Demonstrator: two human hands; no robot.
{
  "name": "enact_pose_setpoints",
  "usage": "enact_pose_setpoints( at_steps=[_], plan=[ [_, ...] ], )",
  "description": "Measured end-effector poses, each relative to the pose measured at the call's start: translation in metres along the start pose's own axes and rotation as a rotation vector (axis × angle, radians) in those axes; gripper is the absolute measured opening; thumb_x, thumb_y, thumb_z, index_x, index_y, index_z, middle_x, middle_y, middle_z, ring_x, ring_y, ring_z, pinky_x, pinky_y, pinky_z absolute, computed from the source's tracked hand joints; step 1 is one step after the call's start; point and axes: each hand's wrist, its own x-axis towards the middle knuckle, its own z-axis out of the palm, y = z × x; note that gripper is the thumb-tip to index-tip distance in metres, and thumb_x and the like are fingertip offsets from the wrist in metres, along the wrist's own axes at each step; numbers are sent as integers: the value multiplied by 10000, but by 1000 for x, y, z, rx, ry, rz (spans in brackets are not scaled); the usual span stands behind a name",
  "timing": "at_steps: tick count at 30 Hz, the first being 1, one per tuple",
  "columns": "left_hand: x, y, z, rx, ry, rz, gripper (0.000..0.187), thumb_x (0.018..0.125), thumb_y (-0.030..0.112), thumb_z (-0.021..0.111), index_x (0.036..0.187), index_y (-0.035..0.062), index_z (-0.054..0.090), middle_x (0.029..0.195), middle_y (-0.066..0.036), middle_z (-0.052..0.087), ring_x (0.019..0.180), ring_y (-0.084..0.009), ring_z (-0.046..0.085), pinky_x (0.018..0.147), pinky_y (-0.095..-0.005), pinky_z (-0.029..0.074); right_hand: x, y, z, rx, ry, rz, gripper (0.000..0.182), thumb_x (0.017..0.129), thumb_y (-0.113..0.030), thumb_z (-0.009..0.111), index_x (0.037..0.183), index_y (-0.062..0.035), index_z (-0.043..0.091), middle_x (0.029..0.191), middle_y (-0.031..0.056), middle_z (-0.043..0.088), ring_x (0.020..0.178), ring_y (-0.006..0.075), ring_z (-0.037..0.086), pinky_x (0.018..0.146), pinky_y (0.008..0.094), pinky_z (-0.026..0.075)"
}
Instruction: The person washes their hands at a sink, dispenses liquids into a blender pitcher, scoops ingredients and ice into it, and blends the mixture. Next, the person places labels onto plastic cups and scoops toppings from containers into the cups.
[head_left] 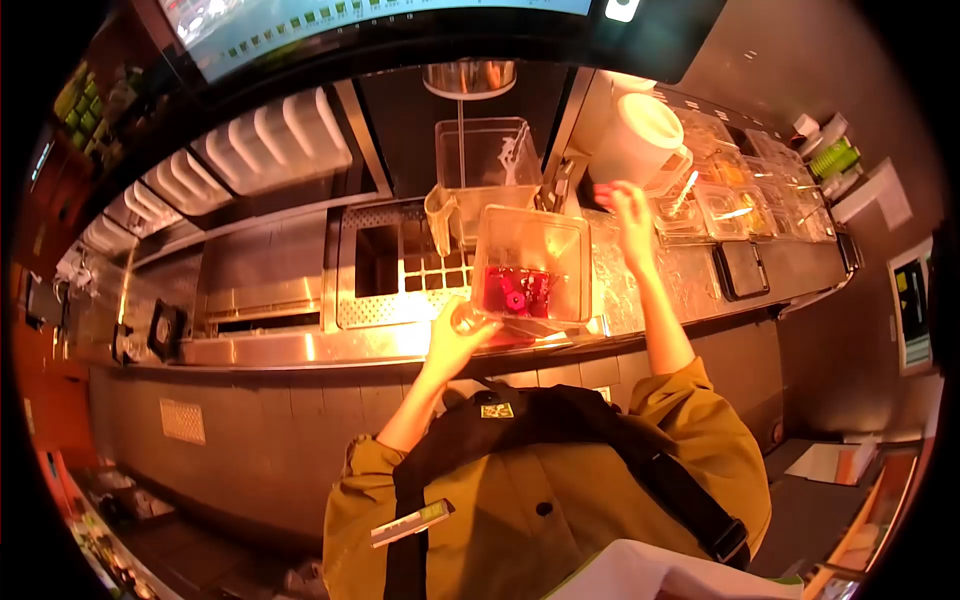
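Note:
My left hand (457, 343) is at the near left corner of a clear square plastic container (540, 235), its fingers closed round the rim or handle there. Red pieces or liquid (520, 291) lie in the bottom of that container. My right hand (629, 215) is raised over the counter with fingers apart and nothing visible in it. It is nearest to a large white lidded jug (640, 135). Behind the container stand a clear measuring jug (441, 215) and another clear container (484, 150), beneath a metal spout (469, 80).
A drain grid (430, 275) and sink basin lie left of the container. Clear lidded tubs (735, 205) fill the right counter, with a black-framed tray (740, 270) in front. White bins (275, 145) line the left back. A screen (380, 25) hangs above.

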Motion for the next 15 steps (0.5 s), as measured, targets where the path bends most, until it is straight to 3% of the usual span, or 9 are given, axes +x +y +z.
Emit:
enact_pose_setpoints(
  at_steps=[1, 2, 6, 9, 10, 11, 13, 15],
  plan=[
    [1, 3, 0, -114, -106, -86, 268, 683, 124, 709, 787, 16, 487, 802, -58, 582, 718, -106, 523, 685, -248, 427, -2, 26, 3, -55, -111, -9, 262, 871, -145, 448, 1088, 1, 454, 1059, 121, 563, 942, 178, 541, 868, 307, 395],
    [-1, -3, 2, -115, -64, 19, 185, 702, 85, 684, 699, 19, 511, 726, -19, 588, 680, -67, 514, 649, -219, 422, -7, 29, 11, -22, -201, 102, 305, 867, -163, 457, 1119, 9, 436, 1081, 125, 555, 996, 183, 520, 902, 305, 369],
    [-33, -3, -4, -126, 146, 96, 167, 681, 16, 678, 748, 11, 526, 713, -2, 562, 692, -58, 516, 647, -207, 419, -7, 75, 38, 120, -430, 109, 486, 842, -141, 478, 1273, 2, 304, 1297, 132, 362, 1197, 207, 351, 974, 311, 296],
    [-77, 18, -35, -166, 406, 103, 206, 646, 0, 694, 754, 6, 519, 715, -14, 552, 677, -78, 525, 650, -219, 433, -10, 87, 69, 21, -365, 103, 627, 783, -28, 515, 1327, -31, 203, 1322, 110, 328, 1208, 228, 333, 987, 310, 263],
    [-94, 21, -53, -159, 456, 157, 205, 639, 1, 691, 742, 9, 515, 712, -15, 547, 681, -82, 528, 649, -227, 437, -11, 94, 79, 42, -343, 117, 694, 766, -75, 577, 1339, -61, 187, 1337, 107, 306, 1215, 237, 318, 998, 312, 240],
    [-108, 27, -68, -151, 502, 214, 204, 632, 2, 689, 731, 11, 511, 708, -16, 542, 684, -85, 530, 648, -235, 441, -9, 99, 89, 5, -333, 170, 695, 775, -145, 590, 1341, -82, 192, 1297, 147, 360, 1179, 276, 369, 973, 328, 283],
    [-133, 69, -88, -14, 661, 174, 202, 625, 11, 682, 676, 26, 487, 683, -15, 526, 647, -87, 519, 613, -237, 434, -15, 67, 106, -519, -129, 358, 568, 805, -213, 561, 1294, -66, 312, 1208, 151, 452, 1112, 206, 423, 920, 302, 335],
    [-161, 64, -121, -64, 774, 258, 223, 623, 20, 681, 633, 46, 459, 659, -20, 503, 595, -95, 485, 545, -224, 394, -15, 70, 107, -757, -129, 174, 500, 814, -278, 543, 1248, -78, 394, 1179, 131, 481, 1096, 199, 439, 915, 285, 329]
  ],
)
